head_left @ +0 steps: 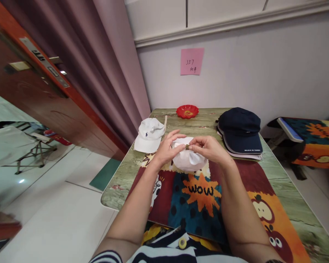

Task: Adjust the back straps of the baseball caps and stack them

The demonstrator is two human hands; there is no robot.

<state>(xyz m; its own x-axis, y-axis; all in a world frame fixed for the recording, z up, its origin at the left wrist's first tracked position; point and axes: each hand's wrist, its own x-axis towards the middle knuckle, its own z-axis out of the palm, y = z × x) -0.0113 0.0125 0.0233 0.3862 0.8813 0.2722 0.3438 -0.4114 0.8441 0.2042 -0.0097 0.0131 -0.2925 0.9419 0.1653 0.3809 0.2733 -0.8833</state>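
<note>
A white cap [190, 160] sits before me over the back edge of the colourful mat, its strap side toward me. My left hand [168, 148] holds its left side, with the thumb at a small brass-coloured buckle [187, 147] on the strap. My right hand [205, 148] pinches the strap just right of the buckle. Another white cap [149, 133] with a small dark logo lies at the table's left edge. On the right stands a stack of caps with a navy cap [239, 128] on top.
A red scalloped dish [187, 111] is at the back of the wood-patterned table [120, 182]. The mat [196, 204] reaches my body. A pink note [192, 61] is on the wall. Left stands an open wooden door [60, 106] beside a curtain; another table [315, 138] is at the right.
</note>
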